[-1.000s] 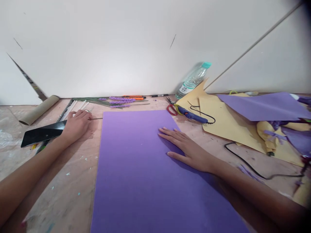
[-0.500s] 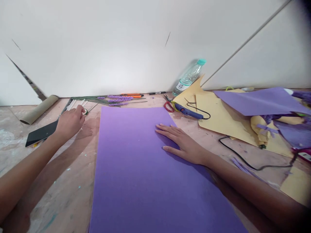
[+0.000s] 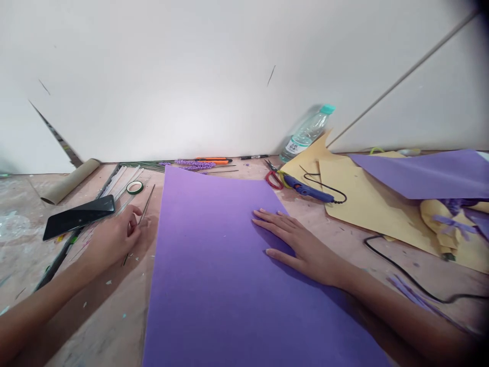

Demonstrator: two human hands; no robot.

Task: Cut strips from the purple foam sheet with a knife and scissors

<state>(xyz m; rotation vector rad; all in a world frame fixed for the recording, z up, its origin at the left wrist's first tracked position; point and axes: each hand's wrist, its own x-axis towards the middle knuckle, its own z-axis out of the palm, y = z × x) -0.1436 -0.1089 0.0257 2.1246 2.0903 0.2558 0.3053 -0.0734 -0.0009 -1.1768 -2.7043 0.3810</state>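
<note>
A large purple foam sheet [image 3: 214, 265] lies flat on the wooden table in front of me. My right hand [image 3: 298, 244] rests palm down on its right part, fingers spread. My left hand [image 3: 112, 237] is left of the sheet, fingers closed on a thin dark green wire [image 3: 143, 209] that runs up and right from the hand and sticks out below it. A black phone [image 3: 78, 216] lies just left of that hand, and a small roll of green tape [image 3: 134, 187] sits behind it.
At the back lie purple lavender stems [image 3: 198, 164], an orange cutter [image 3: 214, 160], red scissors [image 3: 272, 178], a blue glue gun [image 3: 305, 188] with a black cord, and a water bottle [image 3: 305, 135]. Tan and purple sheets [image 3: 382, 199] pile at the right. A cardboard tube [image 3: 71, 181] is far left.
My left hand has come back from the tape roll toward me, now pinching the thin green wire. The right hand has stayed flat on the purple sheet.
</note>
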